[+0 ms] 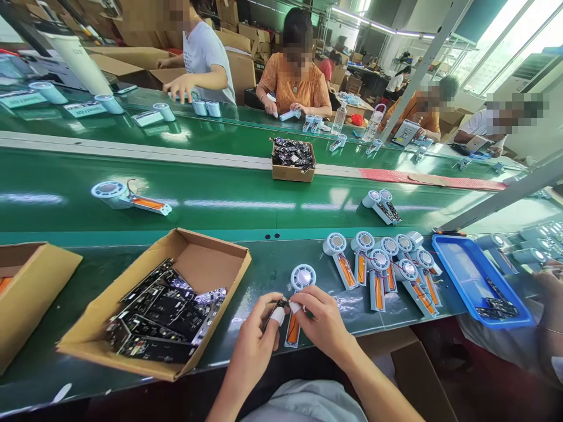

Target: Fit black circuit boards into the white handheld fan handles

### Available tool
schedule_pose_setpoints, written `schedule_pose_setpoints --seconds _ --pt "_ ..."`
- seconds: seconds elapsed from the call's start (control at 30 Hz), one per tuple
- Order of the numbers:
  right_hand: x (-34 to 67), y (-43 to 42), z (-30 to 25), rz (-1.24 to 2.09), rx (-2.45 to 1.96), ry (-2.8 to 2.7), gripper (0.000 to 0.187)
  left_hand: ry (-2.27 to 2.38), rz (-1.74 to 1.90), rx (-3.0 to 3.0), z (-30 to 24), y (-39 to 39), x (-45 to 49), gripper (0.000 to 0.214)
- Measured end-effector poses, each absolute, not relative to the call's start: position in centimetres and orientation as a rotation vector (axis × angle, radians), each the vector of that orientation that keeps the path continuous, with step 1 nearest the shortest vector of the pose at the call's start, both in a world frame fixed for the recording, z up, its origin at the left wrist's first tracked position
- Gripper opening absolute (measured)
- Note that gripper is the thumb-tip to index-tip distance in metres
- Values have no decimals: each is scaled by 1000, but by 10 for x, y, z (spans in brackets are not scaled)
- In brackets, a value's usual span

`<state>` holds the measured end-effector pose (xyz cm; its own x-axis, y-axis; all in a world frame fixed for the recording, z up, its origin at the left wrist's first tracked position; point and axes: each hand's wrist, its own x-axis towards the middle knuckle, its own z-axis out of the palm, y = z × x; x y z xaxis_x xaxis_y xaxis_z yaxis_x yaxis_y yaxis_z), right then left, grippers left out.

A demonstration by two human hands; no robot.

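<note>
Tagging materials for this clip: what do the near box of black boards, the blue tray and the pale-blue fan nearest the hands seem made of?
Box: matte brown cardboard, by its thin folded walls.
Tray: probably plastic, smooth and shiny, one even blue.
Fan: likely plastic, satin, with a cleanly slotted rim; its shiny centre may be metal.

The small dark circuit board (pixel 280 305) I hold, partly hidden
Light-blue fan (pixel 303 276) lies on the desk (pixel 268 269) beneath, orange-lined handle (pixel 292 331) toward me.
</note>
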<state>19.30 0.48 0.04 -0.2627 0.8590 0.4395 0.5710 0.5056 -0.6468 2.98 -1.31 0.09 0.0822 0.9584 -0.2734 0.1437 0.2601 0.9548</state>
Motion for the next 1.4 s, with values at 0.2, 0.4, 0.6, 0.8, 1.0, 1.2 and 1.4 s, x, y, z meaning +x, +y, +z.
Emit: schedule_pose_setpoints --seconds 0.2,0.4,0.6,0.8,1.0,1.2,1.4 --pt "190 4 5 311 -1302 -2065 21 1376 903 1260 -6 -18 30 32" --pt "186 3 -1 199 -1214 -2113 23 1387 967 1377 -9 -20 28 31" --pt "186 4 -2 339 -1261 -1962 20 1307 1022 1334 -9 -16 25 31" --pt "183 2 0 235 -1323 -1973 19 1330 1074 1536 -11 -14 28 29" --pt "184 0 5 281 -1401 -2066 17 1354 1153 1756 -8 -15 29 28" --pt "190 3 6 439 -1339 -2043 19 1257 1029 1610 -5 -13 19 28" --pt "203 15 16 775 -1233 -2008 21 1139 918 1476 -3 -4 10 30"
